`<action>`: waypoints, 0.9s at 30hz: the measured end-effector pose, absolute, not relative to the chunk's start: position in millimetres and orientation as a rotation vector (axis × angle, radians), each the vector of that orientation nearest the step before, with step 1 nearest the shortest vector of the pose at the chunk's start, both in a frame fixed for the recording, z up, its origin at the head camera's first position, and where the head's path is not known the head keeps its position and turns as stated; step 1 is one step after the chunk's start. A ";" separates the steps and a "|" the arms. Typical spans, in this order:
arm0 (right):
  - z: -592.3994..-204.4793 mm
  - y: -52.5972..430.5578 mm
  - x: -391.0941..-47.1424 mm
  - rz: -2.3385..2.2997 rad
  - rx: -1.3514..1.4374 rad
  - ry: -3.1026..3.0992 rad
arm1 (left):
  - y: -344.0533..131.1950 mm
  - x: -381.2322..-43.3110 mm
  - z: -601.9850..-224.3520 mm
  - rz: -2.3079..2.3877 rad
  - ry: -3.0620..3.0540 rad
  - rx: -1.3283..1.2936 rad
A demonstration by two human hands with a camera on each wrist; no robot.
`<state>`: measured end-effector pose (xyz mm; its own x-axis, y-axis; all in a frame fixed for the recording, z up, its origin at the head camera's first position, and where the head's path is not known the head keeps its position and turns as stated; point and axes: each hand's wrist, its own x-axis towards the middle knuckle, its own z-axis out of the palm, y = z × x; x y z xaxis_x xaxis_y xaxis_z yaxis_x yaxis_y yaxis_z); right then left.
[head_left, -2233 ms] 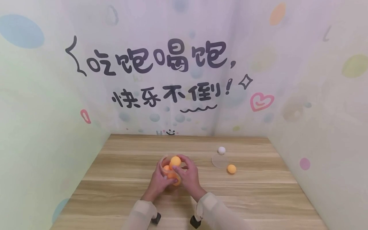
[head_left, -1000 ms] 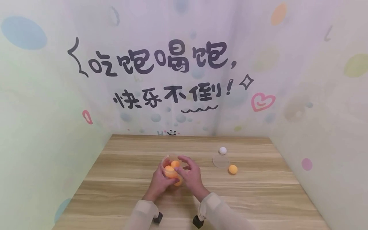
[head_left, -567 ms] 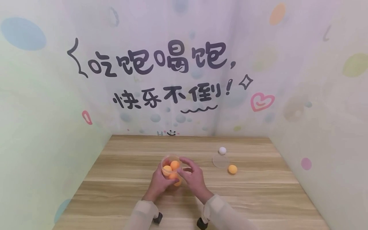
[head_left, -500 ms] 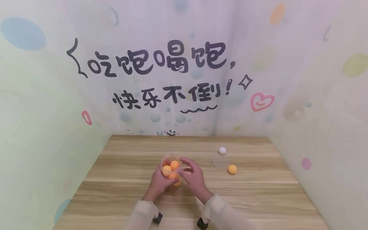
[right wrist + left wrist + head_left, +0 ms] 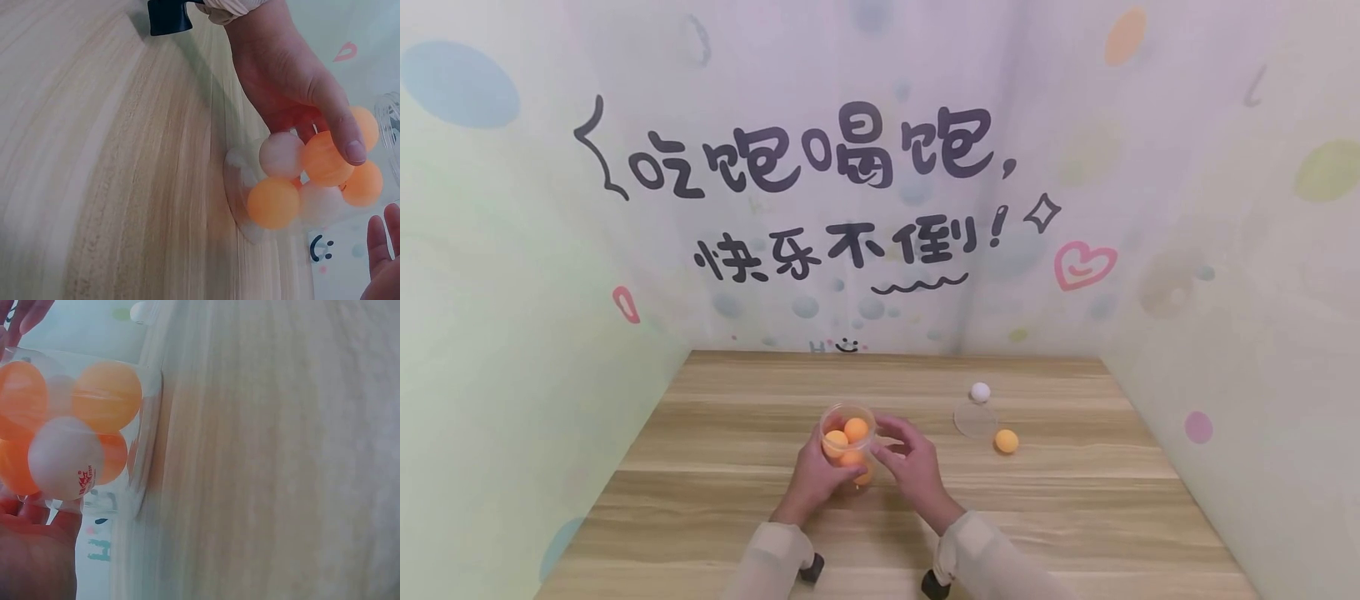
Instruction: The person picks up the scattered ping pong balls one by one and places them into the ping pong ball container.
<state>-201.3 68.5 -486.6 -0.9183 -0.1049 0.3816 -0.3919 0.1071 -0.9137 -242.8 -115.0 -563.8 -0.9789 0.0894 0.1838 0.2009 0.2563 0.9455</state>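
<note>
In the head view a clear plastic jar (image 5: 847, 407) stands upright on the wooden table, its mouth uncovered. My left hand (image 5: 817, 473) grips its side, with the thumb (image 5: 337, 119) across the front in the right wrist view. Orange ping-pong balls (image 5: 856, 430) fill it, along with white ping-pong balls (image 5: 62, 459) seen through the wall in the left wrist view; one bears red print. My right hand (image 5: 917, 468) hovers at the right of the rim, fingers loosely bent and apart, holding nothing. Its fingertips (image 5: 378, 240) are separate from the jar in the right wrist view.
Right of the hands, a clear round lid (image 5: 976, 421) lies flat on the table (image 5: 737, 392). Behind it sits a loose white ball (image 5: 981, 392), and at its front right a loose orange ball (image 5: 1007, 442). Printed walls (image 5: 850, 300) enclose the table's back and sides.
The right hand has let an orange ball go into the jar and drawn back to the right. The balls inside have settled lower. My left hand keeps its grip.
</note>
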 end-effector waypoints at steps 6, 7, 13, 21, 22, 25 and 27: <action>-488.2 70.9 -199.5 1.879 0.431 -2.229 | -114.4 -242.3 -563.0 -1.848 -2.410 -0.279; -488.5 71.6 -199.5 1.876 0.425 -2.241 | -114.4 -242.2 -562.8 -1.849 -2.409 -0.276; -505.6 76.3 -208.9 1.833 0.412 -2.278 | -114.6 -242.1 -562.4 -1.849 -2.405 -0.277; -535.6 83.9 -223.7 1.803 0.387 -2.313 | -115.4 -242.5 -563.0 -1.864 -2.403 -0.278; -536.5 84.7 -223.9 1.808 0.384 -2.318 | -115.4 -242.6 -563.0 -1.861 -2.404 -0.278; -539.4 86.6 -224.7 1.806 0.386 -2.329 | -115.4 -242.6 -563.0 -1.853 -2.407 -0.282; -540.9 87.6 -224.8 1.795 0.388 -2.342 | -115.2 -242.1 -562.1 -1.852 -2.408 -0.281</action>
